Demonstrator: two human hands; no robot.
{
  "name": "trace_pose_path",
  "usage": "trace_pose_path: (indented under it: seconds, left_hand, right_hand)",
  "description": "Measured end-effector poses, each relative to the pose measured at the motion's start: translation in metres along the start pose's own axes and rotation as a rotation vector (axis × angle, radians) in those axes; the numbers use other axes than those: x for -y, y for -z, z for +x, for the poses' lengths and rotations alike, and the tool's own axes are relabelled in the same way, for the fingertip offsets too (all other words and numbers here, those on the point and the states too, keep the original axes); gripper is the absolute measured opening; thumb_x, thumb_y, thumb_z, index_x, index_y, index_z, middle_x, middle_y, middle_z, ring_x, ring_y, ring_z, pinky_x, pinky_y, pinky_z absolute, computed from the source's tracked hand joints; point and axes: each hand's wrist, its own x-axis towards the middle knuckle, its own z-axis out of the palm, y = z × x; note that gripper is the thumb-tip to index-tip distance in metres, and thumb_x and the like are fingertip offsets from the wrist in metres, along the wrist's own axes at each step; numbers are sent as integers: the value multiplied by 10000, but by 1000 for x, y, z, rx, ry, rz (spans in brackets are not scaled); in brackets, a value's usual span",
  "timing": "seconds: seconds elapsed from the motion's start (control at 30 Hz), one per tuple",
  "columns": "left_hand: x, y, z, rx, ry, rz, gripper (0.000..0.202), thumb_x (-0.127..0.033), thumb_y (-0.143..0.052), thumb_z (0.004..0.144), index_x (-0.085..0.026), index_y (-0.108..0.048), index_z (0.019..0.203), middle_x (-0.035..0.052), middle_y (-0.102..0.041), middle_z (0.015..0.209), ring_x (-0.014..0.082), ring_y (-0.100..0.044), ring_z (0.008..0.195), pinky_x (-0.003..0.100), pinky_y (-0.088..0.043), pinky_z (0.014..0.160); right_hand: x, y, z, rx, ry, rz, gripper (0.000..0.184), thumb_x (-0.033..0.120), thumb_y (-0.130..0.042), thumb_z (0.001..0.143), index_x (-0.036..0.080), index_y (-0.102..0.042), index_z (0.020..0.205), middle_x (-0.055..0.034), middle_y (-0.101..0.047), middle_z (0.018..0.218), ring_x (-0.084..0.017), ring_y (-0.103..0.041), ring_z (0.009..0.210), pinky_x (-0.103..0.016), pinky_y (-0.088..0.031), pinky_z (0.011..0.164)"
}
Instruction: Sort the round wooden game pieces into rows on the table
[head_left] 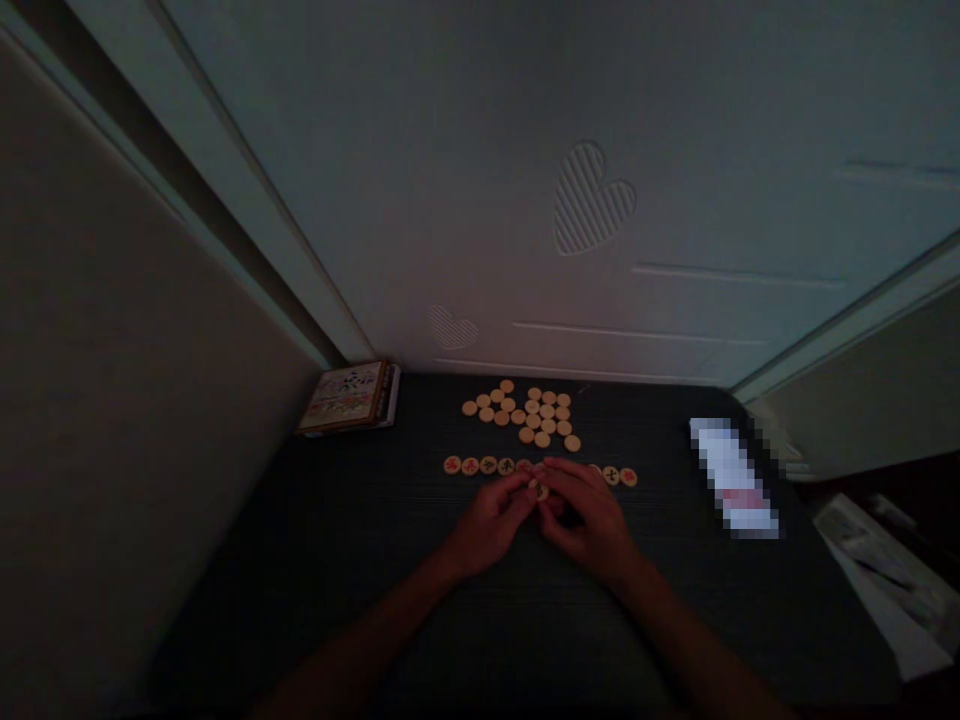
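Observation:
My left hand (491, 522) and my right hand (592, 518) meet at the middle of the dark table, fingers bent inward. Between their fingertips they pinch one round Chinese chess piece (541, 491), its marking too dim to read. Just beyond my hands runs a row of face-up Chinese chess pieces (488, 466) with red and black characters. My fingers hide the middle of that row; a black-marked piece (611, 476) and a red-marked piece (628, 477) show at its right end. Farther back lies a loose cluster of plain-looking pieces (532, 422).
A box with a printed lid (345, 395) lies at the table's back left corner. On the right is a bright, blurred-out object (731, 475). A white panel with heart reliefs (589, 200) rises behind the dark tabletop (360, 560). Papers (885, 580) lie beyond the right edge.

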Motion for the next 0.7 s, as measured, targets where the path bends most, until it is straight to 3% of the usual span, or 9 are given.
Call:
trace_pose_path:
  seconds: [0.13, 0.4, 0.7]
  left_hand:
    - [1, -2, -4, -75, -38, 92, 293, -335, -537, 968, -206, -710, 1167, 64, -709, 1229, 245, -616, 1187, 370, -464, 1045]
    - [-1, -8, -4, -157, -36, 115, 282, -358, -548, 947, -181, -707, 1098, 68, -726, 1159, 227, -656, 1072, 348, -491, 978]
    - [-5, -41, -58, -161, 50, 181, 343, -457, -511, 974, -182, -710, 928, 28, -735, 861, 192, -660, 826, 265, -501, 763]
  right_hand:
    - [3, 1, 1, -16, 31, 1, 435, 186, -660, 874, 258, -597, 1298, -69, -722, 1177, -249, -651, 1148, -453, -545, 957]
    - [14, -3, 4, -163, -5, -35, 380, 175, -686, 862, 249, -645, 1232, -85, -682, 1047, -242, -641, 998, -433, -569, 866]
    - [45, 6, -43, -4, -117, 72, 487, 142, -640, 875, 268, -593, 1343, -81, -663, 1083, -219, -647, 974, -370, -600, 827]
